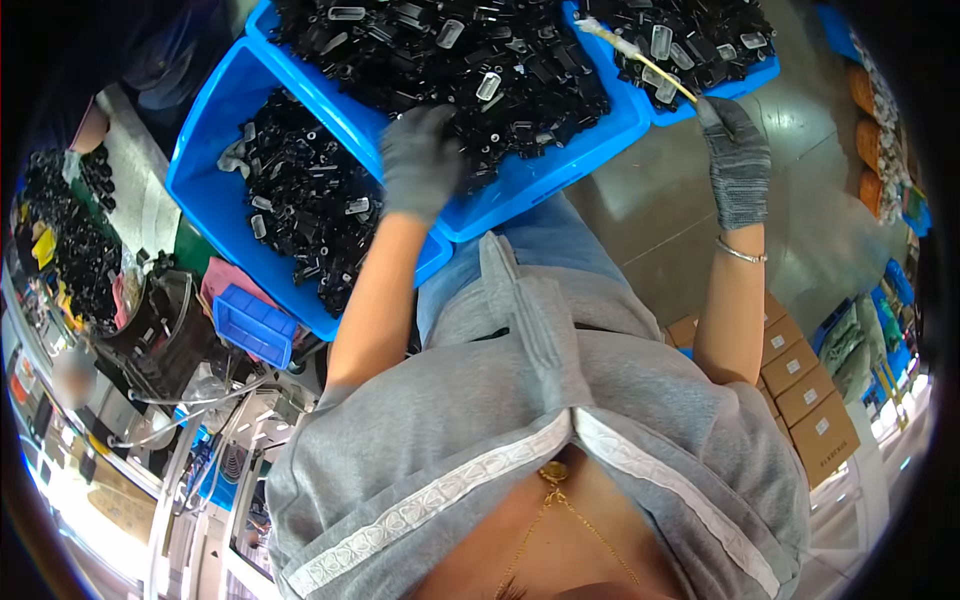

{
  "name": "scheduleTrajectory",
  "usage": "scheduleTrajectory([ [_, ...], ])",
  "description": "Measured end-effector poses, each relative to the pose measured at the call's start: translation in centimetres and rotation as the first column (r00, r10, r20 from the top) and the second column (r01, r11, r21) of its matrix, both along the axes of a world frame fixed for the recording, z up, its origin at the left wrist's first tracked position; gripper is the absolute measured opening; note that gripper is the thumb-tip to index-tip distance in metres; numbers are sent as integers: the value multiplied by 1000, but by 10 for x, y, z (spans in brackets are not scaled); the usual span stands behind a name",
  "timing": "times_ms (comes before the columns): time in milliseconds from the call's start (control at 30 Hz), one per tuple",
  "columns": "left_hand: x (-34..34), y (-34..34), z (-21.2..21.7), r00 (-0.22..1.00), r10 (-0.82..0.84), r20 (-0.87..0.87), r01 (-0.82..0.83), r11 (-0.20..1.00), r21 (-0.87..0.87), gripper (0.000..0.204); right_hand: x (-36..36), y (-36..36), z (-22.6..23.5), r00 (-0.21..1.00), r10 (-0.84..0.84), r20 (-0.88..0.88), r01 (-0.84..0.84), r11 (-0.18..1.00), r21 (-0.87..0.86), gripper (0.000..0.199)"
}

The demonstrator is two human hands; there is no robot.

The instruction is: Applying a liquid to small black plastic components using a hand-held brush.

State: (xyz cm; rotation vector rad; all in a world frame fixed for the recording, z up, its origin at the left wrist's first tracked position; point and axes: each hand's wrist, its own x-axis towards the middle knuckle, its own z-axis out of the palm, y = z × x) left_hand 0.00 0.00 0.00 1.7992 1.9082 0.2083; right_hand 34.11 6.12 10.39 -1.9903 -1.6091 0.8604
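My right hand (738,155), in a grey knitted glove, is closed around the end of a thin yellowish stick (660,72). Whitish material covers the stick's far end, which points up and left over the bins. My left hand (420,160), gloved the same way, is at the near left edge of the large blue bin (560,175), over its small black plastic parts (530,90). Motion smears its fingers, so whether it holds a part is not visible. Several clear oblong pieces (450,34) lie among the black parts.
Another blue bin (215,130) with black parts stands at left, and a third blue bin (720,90) at far right. A small blue tray (255,325) sits left of my left arm. Cardboard boxes (805,385) are stacked at right, beside the grey floor (640,215).
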Motion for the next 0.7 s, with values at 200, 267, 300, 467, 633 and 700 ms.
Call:
scheduleTrajectory([
  [200, 88, 69, -89, 972, -199, -124, 138, 913, -384, 68, -2, -20, 0, 988, -102, 118, 107, 994, -38, 25],
  [267, 79, 80, -110, 972, -219, -84, 174, 913, -368, 68, -6, -25, -1, 997, -79, 26, 80, 996, -37, 24],
  [300, 70, 77, -113, 973, -215, -86, 169, 912, -374, 68, -6, -26, -3, 997, -74, 23, 75, 996, -43, 24],
  [467, 40, 54, -96, 760, 29, 649, 54, 993, -108, 60, -28, -22, 6, 985, 155, 71, -151, 987, -58, 20],
  [633, 26, 30, -4, 666, -4, 746, 3, 1000, 3, 67, -53, -15, 12, 852, 502, 153, -515, 855, 62, 18],
  [700, 19, 20, 10, 712, -137, 688, 63, 989, 131, 65, -70, -14, 15, 760, 631, 154, -644, 763, 55, 19],
])
